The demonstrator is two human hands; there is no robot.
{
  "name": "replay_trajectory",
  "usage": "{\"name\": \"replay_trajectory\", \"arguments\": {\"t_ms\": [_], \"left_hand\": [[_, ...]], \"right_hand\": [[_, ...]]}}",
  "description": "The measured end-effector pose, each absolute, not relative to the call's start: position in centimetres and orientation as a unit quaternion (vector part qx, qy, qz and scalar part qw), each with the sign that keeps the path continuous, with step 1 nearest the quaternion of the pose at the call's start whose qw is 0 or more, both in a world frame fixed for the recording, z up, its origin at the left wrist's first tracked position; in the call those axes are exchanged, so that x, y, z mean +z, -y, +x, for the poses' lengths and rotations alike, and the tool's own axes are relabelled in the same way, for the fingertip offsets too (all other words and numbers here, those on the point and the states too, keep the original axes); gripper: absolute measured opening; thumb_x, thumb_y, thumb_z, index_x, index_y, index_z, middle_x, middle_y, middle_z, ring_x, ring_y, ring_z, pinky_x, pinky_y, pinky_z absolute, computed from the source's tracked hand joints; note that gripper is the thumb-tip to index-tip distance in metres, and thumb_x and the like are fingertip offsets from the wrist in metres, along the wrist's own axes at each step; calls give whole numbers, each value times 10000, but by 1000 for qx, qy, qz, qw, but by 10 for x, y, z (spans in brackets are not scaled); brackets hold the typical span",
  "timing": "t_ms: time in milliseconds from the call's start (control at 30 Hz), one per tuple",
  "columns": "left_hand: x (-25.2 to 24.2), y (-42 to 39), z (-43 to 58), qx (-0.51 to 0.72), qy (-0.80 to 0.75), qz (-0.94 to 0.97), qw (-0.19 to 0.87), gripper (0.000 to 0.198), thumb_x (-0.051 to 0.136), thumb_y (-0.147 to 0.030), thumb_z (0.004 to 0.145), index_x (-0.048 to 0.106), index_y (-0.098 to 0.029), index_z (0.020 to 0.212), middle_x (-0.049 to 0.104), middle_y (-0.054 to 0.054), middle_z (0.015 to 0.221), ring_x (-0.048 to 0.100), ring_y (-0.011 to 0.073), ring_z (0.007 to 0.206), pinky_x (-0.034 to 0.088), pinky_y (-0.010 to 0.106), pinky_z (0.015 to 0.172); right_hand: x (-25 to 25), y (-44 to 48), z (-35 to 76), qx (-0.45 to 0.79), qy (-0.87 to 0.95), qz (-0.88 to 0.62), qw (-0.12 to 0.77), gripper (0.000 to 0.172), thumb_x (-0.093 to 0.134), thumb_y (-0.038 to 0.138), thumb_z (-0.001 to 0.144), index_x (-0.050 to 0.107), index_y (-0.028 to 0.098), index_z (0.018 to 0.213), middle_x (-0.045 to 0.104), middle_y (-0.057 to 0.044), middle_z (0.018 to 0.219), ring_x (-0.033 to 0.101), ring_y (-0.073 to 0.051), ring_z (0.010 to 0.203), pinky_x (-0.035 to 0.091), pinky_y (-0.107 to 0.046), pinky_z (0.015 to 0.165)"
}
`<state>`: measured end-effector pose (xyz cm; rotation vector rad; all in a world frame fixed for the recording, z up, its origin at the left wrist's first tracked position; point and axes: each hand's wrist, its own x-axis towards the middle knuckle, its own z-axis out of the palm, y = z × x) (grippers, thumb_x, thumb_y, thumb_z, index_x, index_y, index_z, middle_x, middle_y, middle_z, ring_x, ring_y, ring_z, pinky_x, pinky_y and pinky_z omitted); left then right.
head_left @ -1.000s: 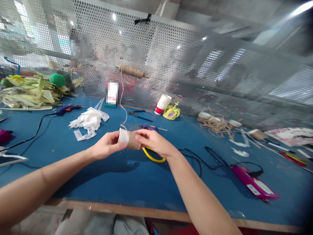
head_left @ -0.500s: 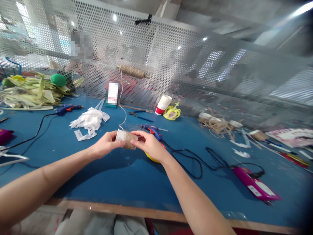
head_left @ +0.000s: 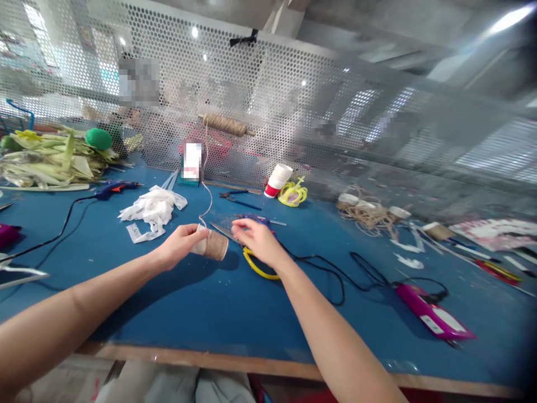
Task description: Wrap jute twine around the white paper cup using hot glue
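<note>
A white paper cup [head_left: 198, 246], its far end wrapped in brown twine [head_left: 217, 246], lies tilted sideways in my left hand [head_left: 178, 246], which is closed around its white end. A thin strand runs from the cup up to the twine roll [head_left: 226, 124] at the mesh panel. Just right of the cup, apart from it, is my right hand [head_left: 260, 240], fingers curled together; whatever they pinch, if anything, is hidden. Beneath that hand are scissors with a yellow handle [head_left: 258, 268], partly covered. A blue glue gun [head_left: 255, 218] lies right behind it.
Crumpled white plastic strips [head_left: 153, 207] lie left, near another glue gun [head_left: 113, 189]. Pliers [head_left: 241, 200], stacked cups [head_left: 278, 180] and a yellow crown-shaped piece [head_left: 293, 193] stand farther back. A purple power strip [head_left: 434, 313] with a black cord is at right. A perforated panel [head_left: 251, 84] closes the back.
My right hand has let go of the twine-wrapped cup and moved slightly right of it. My left hand still holds the cup, its wrapped end now tipped a little lower. More of the scissors shows.
</note>
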<state>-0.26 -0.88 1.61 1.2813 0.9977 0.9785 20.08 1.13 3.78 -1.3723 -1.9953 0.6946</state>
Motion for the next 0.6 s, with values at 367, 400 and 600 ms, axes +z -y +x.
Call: {"name": "replay_trajectory", "arguments": {"t_ms": [367,400,600], "left_hand": [[14,8,-1,399,-449,605,523,360,521,-437,718,604,-97,807,561,5,649,477,109,572,334,223,538],[14,9,-1,398,-452,609,516,356,516,-428,722,606,-95,814,565,8,654,480,112,579,337,225,542],[14,9,-2,392,-454,630,493,327,482,-385,745,601,-91,824,557,4,665,476,114,599,337,225,557]], "right_hand": [[20,-68,264,113,629,-736,221,256,610,100,580,435,162,404,608,-111,539,627,-232,711,408,-250,573],[19,-68,264,120,623,-737,233,230,604,104,591,450,163,431,607,-99,540,625,-221,693,412,-248,562],[49,-42,255,215,604,-688,340,156,560,147,683,524,157,835,648,-42,711,605,-123,582,482,-239,539]]}}
